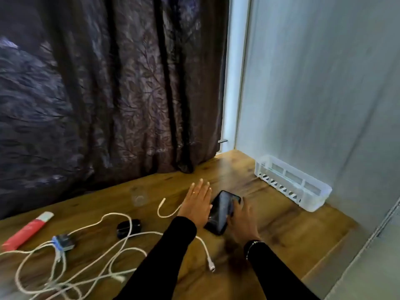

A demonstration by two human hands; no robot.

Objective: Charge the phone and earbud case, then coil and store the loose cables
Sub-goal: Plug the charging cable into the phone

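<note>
Tube (27, 231), red with a pale cap, lies at the far left of the wooden table (270, 226). Beside it, white cables (91, 254) sprawl in loose tangled loops, running into a blue-grey charger block (62, 243). A small black earbud case (128, 228) sits under one cable strand. Further back stands a clear glass (138, 197), blurred. My left hand (197, 204) lies flat, fingers straight and together, its edge touching the phone (223, 212). Phone: black, glossy, screen dark, tilted up off the table. My right hand (242, 221) grips its right edge, fingers curled round it. A white slotted basket (292, 182) stands against the right wall.
</note>
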